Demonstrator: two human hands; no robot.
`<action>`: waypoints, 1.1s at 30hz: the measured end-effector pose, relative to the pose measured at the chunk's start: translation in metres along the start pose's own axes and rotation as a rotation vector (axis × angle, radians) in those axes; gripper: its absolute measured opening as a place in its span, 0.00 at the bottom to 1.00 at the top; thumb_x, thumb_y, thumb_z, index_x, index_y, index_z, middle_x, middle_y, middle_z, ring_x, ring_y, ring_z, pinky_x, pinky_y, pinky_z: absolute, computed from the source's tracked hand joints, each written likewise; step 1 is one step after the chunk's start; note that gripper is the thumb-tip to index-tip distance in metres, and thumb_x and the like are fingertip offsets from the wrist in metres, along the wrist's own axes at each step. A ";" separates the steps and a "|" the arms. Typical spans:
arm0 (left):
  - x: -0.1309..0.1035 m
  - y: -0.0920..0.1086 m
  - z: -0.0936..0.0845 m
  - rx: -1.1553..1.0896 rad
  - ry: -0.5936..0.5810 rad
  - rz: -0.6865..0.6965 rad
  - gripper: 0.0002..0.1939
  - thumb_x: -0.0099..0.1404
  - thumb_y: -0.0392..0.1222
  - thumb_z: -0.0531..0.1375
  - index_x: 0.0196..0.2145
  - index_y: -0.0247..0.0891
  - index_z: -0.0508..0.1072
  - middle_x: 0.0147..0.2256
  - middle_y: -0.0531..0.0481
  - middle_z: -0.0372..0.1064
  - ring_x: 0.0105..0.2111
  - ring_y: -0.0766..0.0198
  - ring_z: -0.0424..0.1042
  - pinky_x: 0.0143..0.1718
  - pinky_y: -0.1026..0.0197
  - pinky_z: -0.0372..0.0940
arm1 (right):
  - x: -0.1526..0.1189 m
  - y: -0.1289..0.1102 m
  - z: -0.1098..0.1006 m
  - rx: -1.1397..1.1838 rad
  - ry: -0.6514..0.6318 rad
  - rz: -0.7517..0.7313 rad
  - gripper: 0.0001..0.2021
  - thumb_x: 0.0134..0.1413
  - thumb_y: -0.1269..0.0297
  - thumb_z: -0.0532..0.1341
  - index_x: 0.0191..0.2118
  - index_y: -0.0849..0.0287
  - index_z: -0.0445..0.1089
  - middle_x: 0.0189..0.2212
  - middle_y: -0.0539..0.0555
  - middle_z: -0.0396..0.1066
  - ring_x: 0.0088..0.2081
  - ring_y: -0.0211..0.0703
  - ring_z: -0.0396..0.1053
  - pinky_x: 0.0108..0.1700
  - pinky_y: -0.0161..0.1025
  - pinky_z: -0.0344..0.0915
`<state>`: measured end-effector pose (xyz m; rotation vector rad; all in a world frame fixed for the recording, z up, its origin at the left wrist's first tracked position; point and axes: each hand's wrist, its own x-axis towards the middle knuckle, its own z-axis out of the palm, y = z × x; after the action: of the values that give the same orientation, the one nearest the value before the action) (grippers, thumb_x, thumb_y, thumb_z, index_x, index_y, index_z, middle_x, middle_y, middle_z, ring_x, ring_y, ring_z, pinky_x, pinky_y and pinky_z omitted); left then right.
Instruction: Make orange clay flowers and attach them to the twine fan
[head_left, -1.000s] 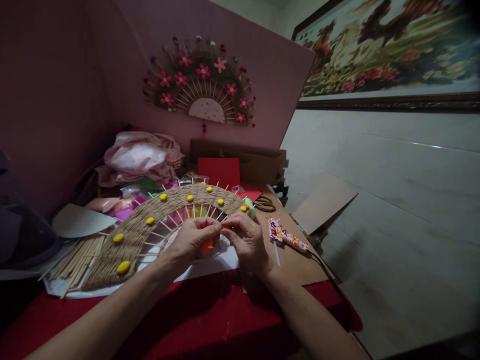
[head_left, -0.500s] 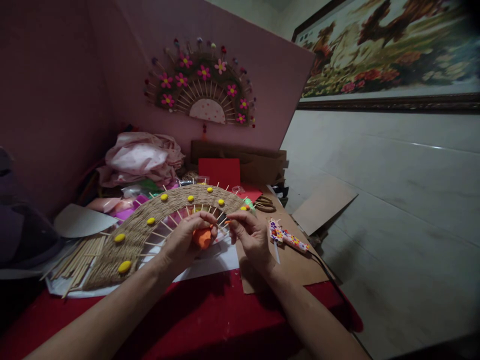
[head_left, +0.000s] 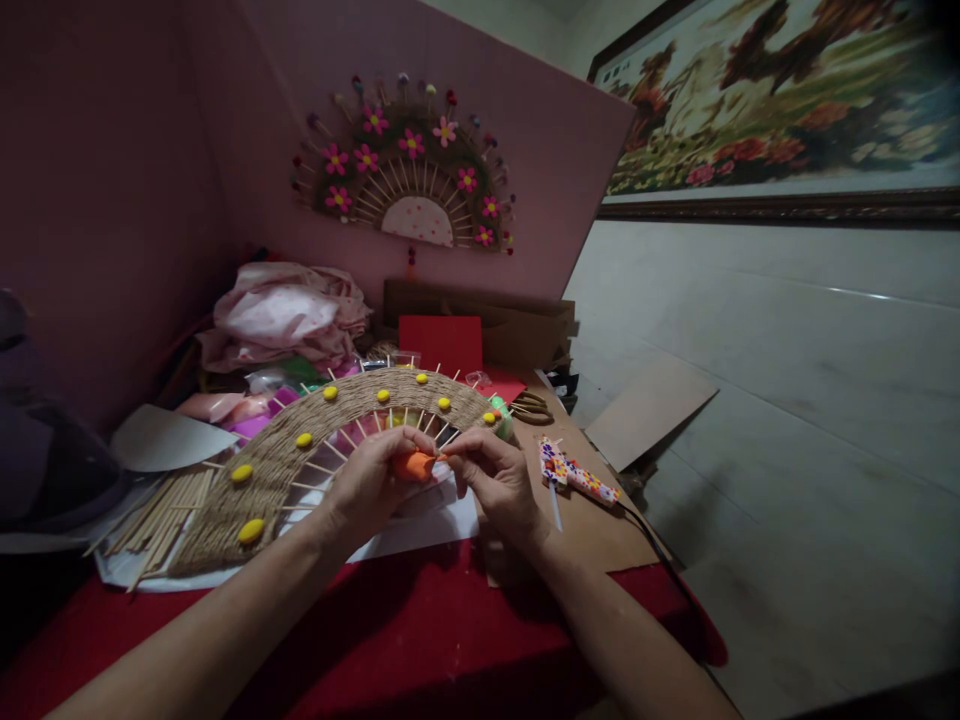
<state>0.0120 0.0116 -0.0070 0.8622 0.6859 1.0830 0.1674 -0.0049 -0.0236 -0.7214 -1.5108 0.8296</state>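
My left hand (head_left: 369,482) is closed around a soft orange lump (head_left: 412,466). Close beside it, my right hand (head_left: 499,480) pinches a small orange bit at the lump's right end, and the fingertips of both hands nearly meet. Behind and left of the hands lies a woven twine arch (head_left: 281,440) with thin sticks along its edges and several yellow discs, one being a yellow disc (head_left: 251,531) near its lower left end. Part of the arch's inner side is hidden by my hands.
A patterned glue gun (head_left: 577,474) and scissors (head_left: 531,407) rest on cardboard (head_left: 600,530) at the right. Loose sticks (head_left: 161,520) lie at the left. Bundled pink cloth (head_left: 289,310) and a red box (head_left: 441,342) stand behind. A decorated fan (head_left: 416,219) hangs at the back.
My right hand has moved slightly left, up against the orange lump. The lump now looks stretched sideways toward my right fingertips.
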 end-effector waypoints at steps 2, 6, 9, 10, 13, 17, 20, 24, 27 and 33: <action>-0.002 0.001 0.002 -0.042 0.002 -0.013 0.04 0.47 0.35 0.58 0.22 0.33 0.72 0.26 0.51 0.68 0.26 0.68 0.64 0.30 0.63 0.63 | 0.000 -0.001 -0.001 0.000 0.011 0.029 0.04 0.51 0.64 0.63 0.32 0.58 0.73 0.25 0.48 0.66 0.20 0.30 0.61 0.22 0.32 0.60; -0.003 0.003 0.004 -0.048 0.000 -0.019 0.07 0.50 0.40 0.60 0.23 0.33 0.72 0.26 0.50 0.67 0.28 0.66 0.65 0.31 0.62 0.64 | 0.001 -0.001 -0.001 0.004 0.039 0.068 0.05 0.50 0.63 0.64 0.31 0.59 0.72 0.23 0.47 0.66 0.20 0.31 0.61 0.22 0.32 0.60; -0.002 0.000 0.004 0.029 0.004 0.005 0.08 0.51 0.42 0.62 0.23 0.33 0.72 0.25 0.51 0.66 0.25 0.68 0.64 0.28 0.65 0.62 | 0.002 0.001 -0.001 0.009 0.050 0.065 0.04 0.49 0.64 0.64 0.32 0.58 0.72 0.23 0.47 0.66 0.20 0.31 0.61 0.22 0.32 0.59; -0.001 -0.001 0.004 0.056 0.000 0.009 0.09 0.51 0.42 0.63 0.23 0.33 0.72 0.24 0.51 0.66 0.24 0.69 0.63 0.26 0.66 0.60 | 0.001 0.002 -0.001 0.002 0.047 0.056 0.04 0.49 0.65 0.64 0.32 0.58 0.71 0.23 0.47 0.66 0.20 0.31 0.61 0.22 0.32 0.59; 0.000 -0.003 0.004 0.083 -0.032 0.006 0.11 0.51 0.45 0.65 0.24 0.33 0.72 0.22 0.53 0.65 0.21 0.72 0.61 0.23 0.68 0.57 | 0.000 0.004 -0.001 -0.095 0.010 -0.029 0.03 0.51 0.66 0.64 0.31 0.58 0.71 0.25 0.48 0.66 0.23 0.33 0.62 0.25 0.33 0.60; 0.000 -0.003 0.003 0.043 -0.062 -0.004 0.11 0.50 0.44 0.66 0.25 0.33 0.71 0.22 0.53 0.65 0.22 0.72 0.63 0.25 0.68 0.59 | -0.002 0.004 -0.002 -0.299 -0.054 -0.187 0.00 0.52 0.69 0.62 0.31 0.58 0.70 0.28 0.50 0.67 0.31 0.37 0.65 0.33 0.36 0.62; -0.001 -0.004 0.001 0.044 -0.103 -0.010 0.10 0.48 0.39 0.67 0.27 0.34 0.71 0.24 0.53 0.66 0.23 0.72 0.64 0.27 0.67 0.60 | -0.003 0.003 -0.002 -0.354 -0.033 -0.215 0.01 0.53 0.69 0.61 0.33 0.59 0.71 0.29 0.51 0.68 0.32 0.38 0.65 0.35 0.37 0.62; 0.001 -0.006 0.000 0.061 -0.119 -0.003 0.10 0.46 0.34 0.66 0.28 0.35 0.71 0.23 0.53 0.67 0.23 0.72 0.64 0.28 0.67 0.61 | -0.002 0.002 -0.002 -0.381 -0.009 -0.204 0.02 0.54 0.68 0.61 0.32 0.58 0.71 0.28 0.51 0.68 0.31 0.38 0.65 0.35 0.37 0.62; 0.002 -0.006 0.000 0.056 -0.058 0.007 0.07 0.46 0.33 0.65 0.26 0.34 0.71 0.22 0.54 0.65 0.22 0.72 0.64 0.29 0.66 0.62 | -0.002 0.002 -0.002 -0.329 0.040 -0.176 0.01 0.52 0.67 0.62 0.31 0.58 0.71 0.28 0.51 0.68 0.30 0.38 0.65 0.33 0.36 0.63; 0.000 0.000 0.000 0.008 0.001 -0.017 0.09 0.47 0.32 0.62 0.30 0.33 0.75 0.28 0.50 0.71 0.29 0.68 0.68 0.35 0.61 0.66 | 0.002 0.003 -0.005 0.040 0.244 0.034 0.05 0.52 0.62 0.63 0.32 0.57 0.70 0.20 0.45 0.63 0.19 0.32 0.60 0.22 0.32 0.59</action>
<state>0.0119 0.0119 -0.0073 0.8611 0.6980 1.0665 0.1721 -0.0009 -0.0243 -0.7902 -1.2630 0.7654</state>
